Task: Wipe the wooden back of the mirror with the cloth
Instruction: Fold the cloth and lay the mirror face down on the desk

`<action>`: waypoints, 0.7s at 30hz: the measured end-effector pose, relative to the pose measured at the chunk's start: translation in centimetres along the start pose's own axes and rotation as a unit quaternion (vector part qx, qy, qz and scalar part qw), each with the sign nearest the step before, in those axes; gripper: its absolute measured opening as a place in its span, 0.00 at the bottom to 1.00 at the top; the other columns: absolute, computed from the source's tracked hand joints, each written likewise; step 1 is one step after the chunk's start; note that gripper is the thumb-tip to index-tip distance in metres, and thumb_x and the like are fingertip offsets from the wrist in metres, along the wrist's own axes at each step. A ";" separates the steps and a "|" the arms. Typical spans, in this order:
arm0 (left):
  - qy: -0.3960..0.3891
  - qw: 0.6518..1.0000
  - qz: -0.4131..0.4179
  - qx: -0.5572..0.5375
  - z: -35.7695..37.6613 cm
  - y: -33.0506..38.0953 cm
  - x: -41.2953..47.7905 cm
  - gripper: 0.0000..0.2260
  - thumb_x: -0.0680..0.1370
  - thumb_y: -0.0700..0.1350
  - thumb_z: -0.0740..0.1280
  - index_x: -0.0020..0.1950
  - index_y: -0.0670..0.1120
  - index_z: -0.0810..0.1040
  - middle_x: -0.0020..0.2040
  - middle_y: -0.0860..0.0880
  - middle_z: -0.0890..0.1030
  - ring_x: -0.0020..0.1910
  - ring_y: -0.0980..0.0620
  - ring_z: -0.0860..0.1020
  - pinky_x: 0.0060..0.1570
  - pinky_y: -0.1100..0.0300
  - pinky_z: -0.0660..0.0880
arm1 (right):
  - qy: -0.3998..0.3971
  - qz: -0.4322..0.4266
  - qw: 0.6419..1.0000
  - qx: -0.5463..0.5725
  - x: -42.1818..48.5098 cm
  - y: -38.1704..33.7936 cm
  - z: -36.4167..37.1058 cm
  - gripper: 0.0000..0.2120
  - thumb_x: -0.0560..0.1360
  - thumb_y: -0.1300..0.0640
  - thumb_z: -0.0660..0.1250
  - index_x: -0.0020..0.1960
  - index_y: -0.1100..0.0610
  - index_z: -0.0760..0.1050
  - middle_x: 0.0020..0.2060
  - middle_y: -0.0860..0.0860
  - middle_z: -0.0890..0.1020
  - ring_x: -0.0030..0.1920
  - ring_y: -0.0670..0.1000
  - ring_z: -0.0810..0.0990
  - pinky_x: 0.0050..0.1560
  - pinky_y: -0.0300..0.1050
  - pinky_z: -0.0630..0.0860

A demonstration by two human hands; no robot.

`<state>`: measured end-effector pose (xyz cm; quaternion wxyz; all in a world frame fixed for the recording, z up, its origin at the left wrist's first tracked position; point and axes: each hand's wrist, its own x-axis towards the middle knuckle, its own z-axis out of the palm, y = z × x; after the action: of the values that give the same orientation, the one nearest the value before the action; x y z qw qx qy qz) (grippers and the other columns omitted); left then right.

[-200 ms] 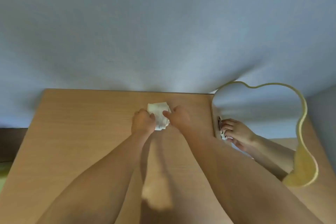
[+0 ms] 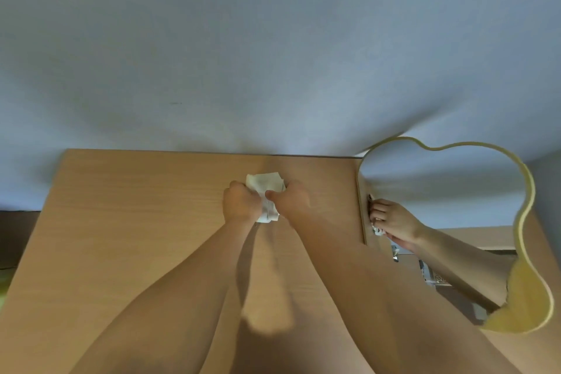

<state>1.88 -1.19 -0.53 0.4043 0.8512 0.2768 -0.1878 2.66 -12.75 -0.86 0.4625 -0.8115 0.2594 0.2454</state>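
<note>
A small white cloth (image 2: 264,188) is bunched between both of my hands over the far middle of the wooden table (image 2: 121,222). My left hand (image 2: 241,202) grips its left side and my right hand (image 2: 290,199) grips its right side. The mirror (image 2: 440,191), wavy in outline with a pale yellow-wood rim, stands on the table at the right with its glass facing me. It reflects my hands and the cloth. Its wooden back is hidden from view.
A plain pale wall (image 2: 273,55) rises directly behind the table's far edge. The mirror leans near the wall at the table's right end. A dark strip of floor shows past the table's left edge.
My hands have closed a little tighter on the cloth, bunching it more; their position over the table is much the same.
</note>
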 end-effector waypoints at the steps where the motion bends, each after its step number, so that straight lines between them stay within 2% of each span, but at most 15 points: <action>1: -0.005 1.000 -0.004 -0.015 0.1 0.1 0.1 0.14 0.84 0.41 0.62 0.60 0.32 0.81 0.59 0.34 0.84 0.58 0.34 0.83 0.55 0.44 0.81 | -0.005 0.003 1.000 0.009 0.1 0.1 0.1 0.27 0.77 0.54 0.74 0.74 0.59 0.72 0.64 0.56 0.83 0.57 0.57 0.83 0.42 0.46 0.76; 4: -0.032 0.996 -0.026 -0.084 -0.4 0.4 -0.5 0.11 0.82 0.37 0.65 0.56 0.31 0.83 0.55 0.33 0.86 0.55 0.34 0.85 0.54 0.42 0.83 | -0.031 0.021 0.998 0.040 -0.4 0.0 -0.6 0.19 0.77 0.54 0.74 0.64 0.60 0.78 0.56 0.55 0.86 0.48 0.53 0.82 0.41 0.46 0.80; 6: -0.055 0.987 -0.042 -0.145 -1.2 0.8 -1.1 0.09 0.79 0.34 0.67 0.57 0.31 0.82 0.55 0.33 0.85 0.55 0.34 0.85 0.52 0.42 0.83 | -0.034 0.040 0.995 0.090 -1.1 -0.2 -1.6 0.12 0.76 0.50 0.76 0.51 0.56 0.79 0.43 0.49 0.85 0.36 0.46 0.83 0.26 0.37 0.77; 7: -0.070 0.982 -0.042 -0.172 -1.6 1.2 -1.5 0.08 0.79 0.33 0.68 0.57 0.32 0.80 0.55 0.34 0.85 0.53 0.36 0.85 0.49 0.43 0.83 | -0.039 0.051 0.992 0.109 -1.6 -0.2 -2.4 0.12 0.75 0.48 0.77 0.47 0.54 0.79 0.38 0.47 0.83 0.29 0.43 0.82 0.20 0.34 0.73; 8: -0.087 0.976 -0.037 -0.196 -2.1 1.6 -2.1 0.06 0.79 0.33 0.69 0.55 0.34 0.79 0.53 0.35 0.84 0.50 0.38 0.84 0.45 0.46 0.82 | -0.048 0.058 0.989 0.125 -2.4 -0.2 -3.4 0.14 0.74 0.45 0.78 0.46 0.55 0.79 0.36 0.47 0.83 0.24 0.42 0.81 0.19 0.33 0.72; 9: -0.108 0.969 -0.030 -0.221 -2.5 2.1 -2.8 0.03 0.79 0.33 0.69 0.52 0.37 0.78 0.51 0.37 0.83 0.46 0.41 0.83 0.41 0.48 0.81 | -0.060 0.058 0.986 0.146 -3.3 -0.3 -4.4 0.18 0.73 0.43 0.78 0.48 0.57 0.81 0.37 0.50 0.85 0.24 0.42 0.82 0.23 0.36 0.75; 10: -0.131 0.960 -0.026 -0.246 -2.8 2.9 -3.8 0.04 0.80 0.33 0.69 0.50 0.39 0.76 0.48 0.38 0.82 0.43 0.42 0.83 0.39 0.50 0.81 | -0.072 0.054 0.981 0.172 -4.2 -0.3 -5.3 0.22 0.72 0.43 0.79 0.52 0.60 0.82 0.40 0.54 0.88 0.29 0.46 0.85 0.31 0.42 0.80; 11: -0.156 0.949 -0.018 -0.274 -3.1 3.7 -4.9 0.06 0.80 0.33 0.69 0.49 0.41 0.75 0.47 0.40 0.82 0.42 0.43 0.83 0.38 0.49 0.82 | -0.079 0.045 0.973 0.212 -5.1 -0.2 -6.4 0.24 0.71 0.44 0.81 0.56 0.61 0.82 0.46 0.57 0.89 0.38 0.52 0.89 0.42 0.49 0.84; 12: -0.181 0.937 -0.010 -0.299 -3.2 4.5 -6.2 0.06 0.81 0.32 0.69 0.49 0.41 0.74 0.46 0.40 0.82 0.41 0.44 0.84 0.37 0.50 0.83 | -0.085 0.032 0.960 0.266 -6.2 0.1 -7.5 0.23 0.71 0.48 0.82 0.59 0.61 0.82 0.51 0.59 0.89 0.47 0.57 0.90 0.52 0.57 0.86; 13: -0.204 0.923 -0.001 -0.325 -3.3 5.5 -7.7 0.06 0.81 0.32 0.69 0.50 0.41 0.75 0.46 0.40 0.83 0.40 0.46 0.85 0.36 0.50 0.83 | -0.097 0.014 0.941 0.323 -7.4 0.4 -8.9 0.22 0.73 0.52 0.81 0.61 0.61 0.81 0.55 0.59 0.89 0.53 0.60 0.89 0.57 0.59 0.85; 14: -0.227 0.908 0.006 -0.353 -3.2 6.4 -9.2 0.05 0.81 0.32 0.69 0.51 0.40 0.75 0.47 0.40 0.83 0.40 0.46 0.86 0.37 0.51 0.84 | -0.120 -0.009 0.918 0.378 -8.8 0.6 -10.4 0.20 0.76 0.55 0.79 0.64 0.63 0.80 0.56 0.59 0.88 0.55 0.60 0.88 0.56 0.58 0.85; 16: -0.273 0.872 0.013 -0.406 -2.6 8.5 -12.6 0.06 0.81 0.31 0.68 0.57 0.36 0.77 0.53 0.35 0.83 0.48 0.41 0.85 0.48 0.45 0.83 | -0.148 -0.053 0.888 0.432 -12.0 1.0 -13.7 0.19 0.80 0.57 0.73 0.67 0.66 0.79 0.57 0.61 0.86 0.55 0.61 0.86 0.51 0.54 0.84; 18: -0.317 0.843 0.030 -0.433 -1.6 10.6 -16.5 0.15 0.81 0.33 0.69 0.66 0.30 0.75 0.59 0.31 0.81 0.57 0.37 0.82 0.58 0.39 0.79 | -0.133 -0.084 0.879 0.451 -15.3 1.7 -17.2 0.20 0.81 0.57 0.71 0.68 0.68 0.77 0.56 0.63 0.85 0.54 0.61 0.85 0.50 0.53 0.84; 19: -0.332 0.834 0.048 -0.437 -1.1 11.5 -18.6 0.18 0.80 0.34 0.70 0.68 0.29 0.74 0.60 0.30 0.81 0.57 0.38 0.82 0.60 0.39 0.79 | -0.112 -0.098 0.877 0.456 -17.1 2.2 -19.0 0.19 0.82 0.58 0.71 0.68 0.69 0.77 0.55 0.63 0.86 0.52 0.60 0.86 0.48 0.52 0.85; 21: -0.348 0.825 0.099 -0.434 0.1 13.3 -22.5 0.21 0.76 0.38 0.76 0.66 0.32 0.77 0.56 0.35 0.83 0.50 0.45 0.86 0.53 0.44 0.81 | -0.065 -0.123 0.870 0.472 -20.3 3.5 -22.5 0.16 0.81 0.60 0.71 0.65 0.69 0.79 0.53 0.64 0.86 0.50 0.60 0.87 0.45 0.51 0.86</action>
<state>-7.29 -15.40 19.39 0.8177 0.4896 0.0848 -0.2908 -11.22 -30.14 20.10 0.8328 -0.5039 0.2120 0.0869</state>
